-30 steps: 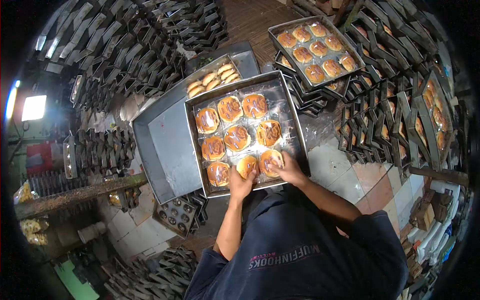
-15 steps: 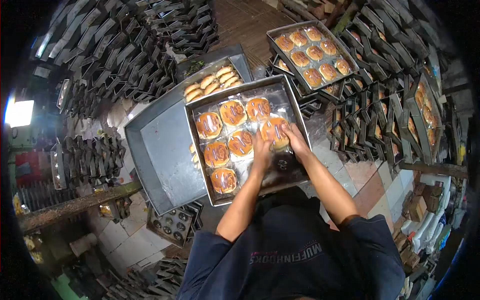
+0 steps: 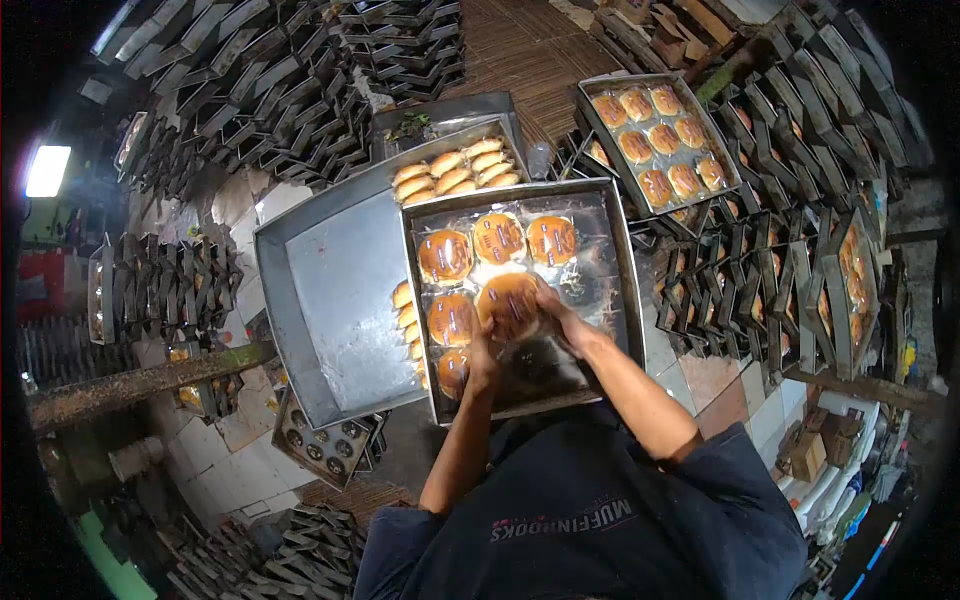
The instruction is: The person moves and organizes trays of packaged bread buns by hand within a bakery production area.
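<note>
Between my two hands is a round glazed bun point(image 3: 508, 306), raised over a deep metal tray point(image 3: 628, 290). My left hand point(image 3: 484, 350) grips its lower left edge. The fingers of my right hand point(image 3: 562, 318) hold its right side. Three packed buns, one of them a wrapped bun point(image 3: 499, 238), form the tray's top row. At the left side of the tray lie two more, including a lower bun point(image 3: 453, 372) partly covered by my left hand. Bare dark metal shows at the tray's right.
A large grey tray point(image 3: 335, 290) with rows of folded buns point(image 3: 455, 172) lies to the left, partly under the held tray. A tray of glazed buns point(image 3: 662, 143) tops a stack at the upper right. Stacked empty trays point(image 3: 250, 90) surround the floor.
The bun in my hands has moved left and toward the camera, now over the tray's middle. A bun seen there before no longer shows. The view has shifted slightly.
</note>
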The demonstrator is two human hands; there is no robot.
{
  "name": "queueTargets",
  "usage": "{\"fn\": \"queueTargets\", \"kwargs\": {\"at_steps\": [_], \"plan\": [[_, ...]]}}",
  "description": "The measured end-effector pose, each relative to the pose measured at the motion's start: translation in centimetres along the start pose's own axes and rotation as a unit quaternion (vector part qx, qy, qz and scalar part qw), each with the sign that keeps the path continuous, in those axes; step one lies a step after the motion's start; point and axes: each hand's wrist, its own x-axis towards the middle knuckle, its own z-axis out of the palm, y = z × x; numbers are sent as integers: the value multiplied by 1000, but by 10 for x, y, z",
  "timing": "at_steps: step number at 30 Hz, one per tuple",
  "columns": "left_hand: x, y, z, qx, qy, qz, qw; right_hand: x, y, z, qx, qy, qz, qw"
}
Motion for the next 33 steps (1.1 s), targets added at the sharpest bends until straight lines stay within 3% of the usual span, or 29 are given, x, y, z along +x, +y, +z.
{"fn": "queueTargets", "kwargs": {"at_steps": [3,4,6,7,9,10,12,14,15,17,18,19,21,24,27,29,31,33], "plan": [[-1,9,37,52,-157,21,986,-10,-16,-29,59,35,-68,995],[4,16,59,73,-149,13,986,-6,-23,-44,77,60,-112,989],[37,24,111,96,-69,-19,993,15,-65,-62,156,62,-91,982],[68,17,114,72,-153,-11,986,28,-74,-76,164,70,-95,979],[110,5,112,125,-113,-6,986,64,-65,-101,158,88,-78,980],[114,11,112,112,-140,-41,983,71,-61,-108,141,101,-77,982],[115,25,117,109,-169,-68,977,55,-92,-100,165,38,-73,983],[126,16,112,133,-136,-73,979,56,-94,-92,230,-33,-62,971],[123,21,119,156,-109,-81,978,50,-98,-86,213,-21,-56,975],[106,39,132,132,-78,-159,975,53,-84,-78,237,97,-49,965],[106,39,125,92,-162,-114,976,45,-90,-67,159,149,-60,974],[105,42,113,51,-245,-66,966,39,-97,-55,161,142,-91,972],[67,87,110,27,-251,-52,966,14,-126,-7,160,141,-76,974],[40,151,58,32,-194,31,980,10,-153,87,83,128,-106,983],[62,238,-20,-10,-188,160,969,81,-166,191,-37,94,-113,988],[114,267,-75,-22,-135,125,983,169,-141,230,-57,41,-80,994],[181,258,-140,-112,-144,30,983,220,-126,261,30,-5,61,998],[213,244,-184,-89,-126,-159,975,261,-103,275,69,34,159,984]]}}
